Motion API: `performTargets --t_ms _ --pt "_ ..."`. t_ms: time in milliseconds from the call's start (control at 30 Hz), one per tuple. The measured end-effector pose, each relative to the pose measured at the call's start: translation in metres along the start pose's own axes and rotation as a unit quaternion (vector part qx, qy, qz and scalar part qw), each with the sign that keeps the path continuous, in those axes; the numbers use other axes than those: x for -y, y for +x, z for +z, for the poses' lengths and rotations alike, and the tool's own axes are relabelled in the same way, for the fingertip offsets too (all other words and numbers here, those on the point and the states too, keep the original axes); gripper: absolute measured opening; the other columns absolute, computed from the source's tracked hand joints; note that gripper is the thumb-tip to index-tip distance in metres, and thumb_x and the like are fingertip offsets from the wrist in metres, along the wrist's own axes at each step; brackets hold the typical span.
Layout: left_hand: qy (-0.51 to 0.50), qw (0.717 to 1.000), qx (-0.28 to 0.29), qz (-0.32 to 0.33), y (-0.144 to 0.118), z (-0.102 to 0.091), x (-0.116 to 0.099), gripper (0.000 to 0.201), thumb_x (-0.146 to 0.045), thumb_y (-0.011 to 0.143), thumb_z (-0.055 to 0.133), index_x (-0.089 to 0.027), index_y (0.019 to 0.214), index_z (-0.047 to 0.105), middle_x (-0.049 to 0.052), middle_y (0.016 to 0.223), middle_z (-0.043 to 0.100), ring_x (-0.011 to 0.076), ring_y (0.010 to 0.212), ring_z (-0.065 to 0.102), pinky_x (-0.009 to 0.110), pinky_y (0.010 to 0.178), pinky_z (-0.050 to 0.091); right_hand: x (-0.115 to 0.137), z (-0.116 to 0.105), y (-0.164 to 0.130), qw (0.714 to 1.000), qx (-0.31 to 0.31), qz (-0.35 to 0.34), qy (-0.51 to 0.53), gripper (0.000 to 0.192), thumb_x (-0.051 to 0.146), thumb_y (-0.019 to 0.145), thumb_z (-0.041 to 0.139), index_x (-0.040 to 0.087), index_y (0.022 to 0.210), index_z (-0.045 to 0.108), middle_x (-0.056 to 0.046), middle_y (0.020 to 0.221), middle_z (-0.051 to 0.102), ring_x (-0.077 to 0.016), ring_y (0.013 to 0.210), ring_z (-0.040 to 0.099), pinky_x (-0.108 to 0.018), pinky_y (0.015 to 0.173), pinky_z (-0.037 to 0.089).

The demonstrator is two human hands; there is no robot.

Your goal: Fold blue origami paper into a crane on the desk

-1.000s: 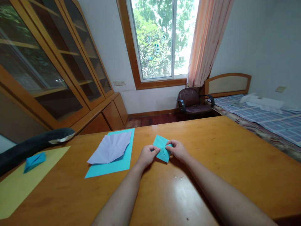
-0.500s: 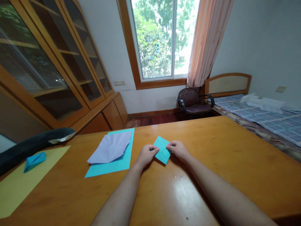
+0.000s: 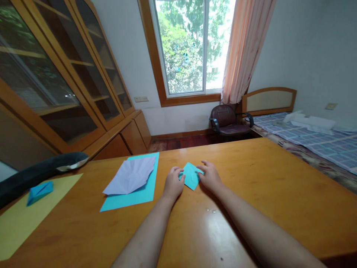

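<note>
Where a second ago both hands pinched the folded teal paper (image 3: 191, 175) by its side corners and held it slightly lifted, the pinch has now let go — the left hand (image 3: 173, 183) and the right hand (image 3: 209, 175) lie flattened on either side of it, fingers spread loosely and open, fingertips resting on its edges. It lies flat on the wooden table (image 3: 279, 193) between the two sets of fingers, pressed down rather than held, which to my eye means a fold is being creased or settled. Well to the left of the left fingers lie a white folded sheet (image 3: 131, 178) on a larger teal sheet (image 3: 134, 197) — untouched.
</note>
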State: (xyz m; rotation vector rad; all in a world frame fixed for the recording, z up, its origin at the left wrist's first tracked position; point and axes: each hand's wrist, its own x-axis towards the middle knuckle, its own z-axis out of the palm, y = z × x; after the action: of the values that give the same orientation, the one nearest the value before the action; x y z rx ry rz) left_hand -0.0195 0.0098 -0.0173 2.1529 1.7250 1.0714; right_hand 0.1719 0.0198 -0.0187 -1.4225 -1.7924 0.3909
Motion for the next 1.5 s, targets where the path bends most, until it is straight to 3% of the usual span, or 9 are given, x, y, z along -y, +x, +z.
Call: performTargets --t_ms 100,233,333,500,1100,1200,1300,1400,1500 --pt "0.085 0.995 0.005 0.048 -0.003 0.001 -0.005 0.028 -0.020 0.083 0.054 -0.014 0.107 0.068 0.014 0.121 0.060 0.0274 0.114 0.055 0.042 0.102 0.042 0.010 -0.003 -0.007 0.991 0.035 -0.076 -0.109 0.028 0.015 0.080 0.055 0.019 0.102 0.072 -0.013 0.127 0.060 -0.0259 0.117 0.052 -0.040 0.103 0.038" --pt "0.139 0.978 0.119 0.097 -0.012 0.007 -0.018 0.036 -0.022 0.090 0.044 -0.014 0.119 0.062 0.014 0.128 0.060 0.0258 0.120 0.053 0.041 0.107 0.038 0.020 0.003 -0.017 0.974 0.115 -0.141 -0.135 0.034 0.020 0.090 0.044 0.015 0.116 0.065 -0.013 0.126 0.062 -0.0221 0.116 0.055 -0.034 0.104 0.037" --pt "0.165 0.967 0.174 0.084 -0.019 0.012 -0.024 0.042 -0.024 0.092 0.038 -0.011 0.130 0.054 0.015 0.139 0.051 0.0281 0.130 0.045 0.045 0.111 0.032 0.022 0.007 -0.023 0.966 0.150 -0.143 -0.154 0.039 0.022 0.093 0.040 0.013 0.126 0.059 -0.014 0.131 0.058 -0.0231 0.123 0.051 -0.036 0.108 0.032" --pt "0.174 0.961 0.205 0.062 -0.020 0.015 -0.024 0.046 -0.024 0.094 0.032 -0.010 0.135 0.048 0.017 0.145 0.043 0.0287 0.136 0.038 0.046 0.113 0.028 0.024 0.004 -0.025 0.957 0.196 -0.117 -0.176 0.041 0.025 0.094 0.038 0.015 0.130 0.055 -0.014 0.137 0.053 -0.0247 0.127 0.047 -0.042 0.110 0.028" --pt "0.196 0.953 0.227 0.046 -0.025 0.013 -0.027 0.050 -0.029 0.094 0.032 -0.012 0.139 0.043 0.015 0.149 0.038 0.0298 0.138 0.032 0.048 0.112 0.027 0.026 0.003 -0.030 0.951 0.240 -0.061 -0.187 0.049 0.030 0.094 0.034 0.019 0.141 0.043 -0.011 0.148 0.039 -0.0254 0.138 0.031 -0.053 0.111 0.019" --pt "0.196 0.959 0.199 0.043 -0.025 0.010 -0.028 0.046 -0.032 0.093 0.036 -0.014 0.134 0.049 0.016 0.145 0.043 0.0313 0.134 0.037 0.050 0.109 0.029 0.027 0.001 -0.028 0.956 0.212 -0.064 -0.194 0.043 0.028 0.092 0.039 0.019 0.132 0.051 -0.012 0.141 0.049 -0.0248 0.131 0.039 -0.047 0.107 0.025" --pt "0.189 0.967 0.165 0.036 -0.022 0.004 -0.025 0.039 -0.040 0.090 0.046 -0.016 0.118 0.060 0.016 0.130 0.055 0.0305 0.122 0.047 0.045 0.103 0.035 0.026 -0.005 -0.024 0.959 0.179 -0.053 -0.211 0.029 0.025 0.090 0.044 0.018 0.110 0.063 -0.012 0.120 0.061 -0.0224 0.113 0.051 -0.035 0.097 0.034" --pt "0.173 0.971 0.162 0.030 -0.017 -0.005 -0.020 0.036 -0.045 0.085 0.055 -0.017 0.105 0.064 0.014 0.116 0.059 0.0277 0.112 0.051 0.040 0.097 0.039 0.023 -0.009 -0.019 0.959 0.166 -0.043 -0.226 0.022 0.027 0.088 0.049 0.018 0.098 0.066 -0.010 0.109 0.063 -0.0214 0.104 0.053 -0.031 0.091 0.035" --pt "0.156 0.974 0.159 0.045 -0.015 -0.011 -0.019 0.035 -0.045 0.083 0.058 -0.017 0.104 0.065 0.013 0.116 0.058 0.0263 0.110 0.051 0.038 0.096 0.039 0.020 -0.009 -0.018 0.959 0.160 -0.044 -0.229 0.020 0.029 0.087 0.052 0.019 0.097 0.066 -0.009 0.109 0.061 -0.0216 0.103 0.052 -0.030 0.090 0.035"
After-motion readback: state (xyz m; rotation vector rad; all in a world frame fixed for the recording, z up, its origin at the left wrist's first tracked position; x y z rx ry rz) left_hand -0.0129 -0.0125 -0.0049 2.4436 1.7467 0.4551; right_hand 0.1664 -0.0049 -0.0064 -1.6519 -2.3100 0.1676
